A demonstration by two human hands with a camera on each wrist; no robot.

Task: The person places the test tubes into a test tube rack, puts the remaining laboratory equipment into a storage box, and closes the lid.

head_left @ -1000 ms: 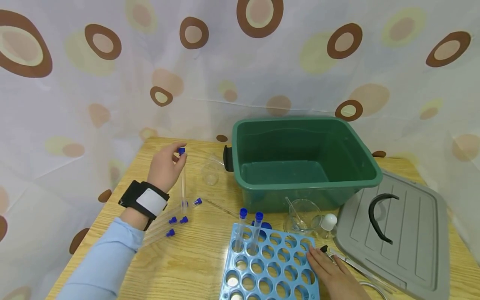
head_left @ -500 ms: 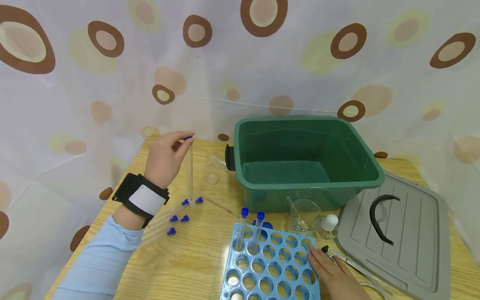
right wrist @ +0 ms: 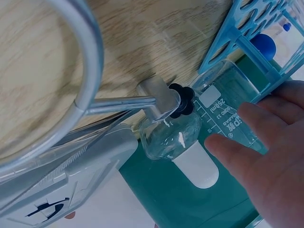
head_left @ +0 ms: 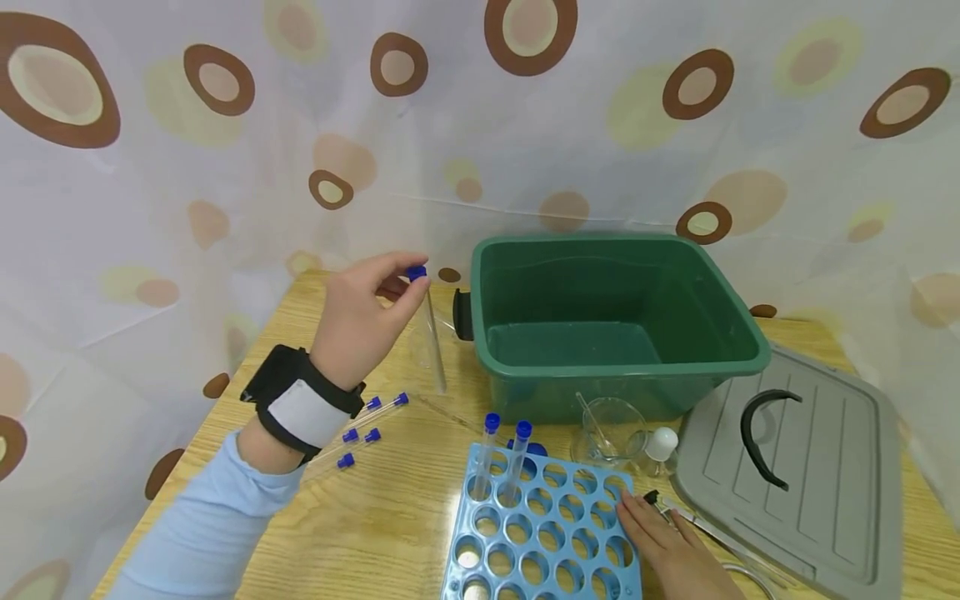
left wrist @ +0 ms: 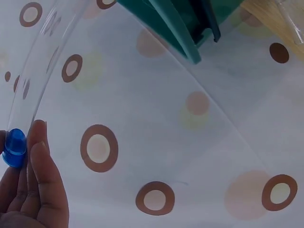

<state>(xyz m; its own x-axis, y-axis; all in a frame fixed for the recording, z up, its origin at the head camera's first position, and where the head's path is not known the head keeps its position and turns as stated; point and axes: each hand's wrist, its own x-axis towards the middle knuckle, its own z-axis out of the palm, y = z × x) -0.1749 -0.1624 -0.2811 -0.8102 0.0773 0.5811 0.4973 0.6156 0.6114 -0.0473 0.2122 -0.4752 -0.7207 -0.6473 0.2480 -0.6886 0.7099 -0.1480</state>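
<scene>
My left hand pinches the blue cap of a clear test tube, which hangs down from the fingers over the back of the table. In the left wrist view the thumb and fingers close on that blue cap. Several more capped tubes lie on the table below this hand. Two tubes with blue caps stand upright at the back left of a light blue test tube rack. My right hand rests against the rack's right edge, its fingers extended.
A green bin stands at the back, its grey lid to the right. Between rack and bin are a glass beaker and a small white-capped bottle. A metal ring clamp lies beside the right hand.
My left hand has lifted the test tube from among the lying tubes and carried it rightward toward the bin. The right hand has stayed at the rack.
</scene>
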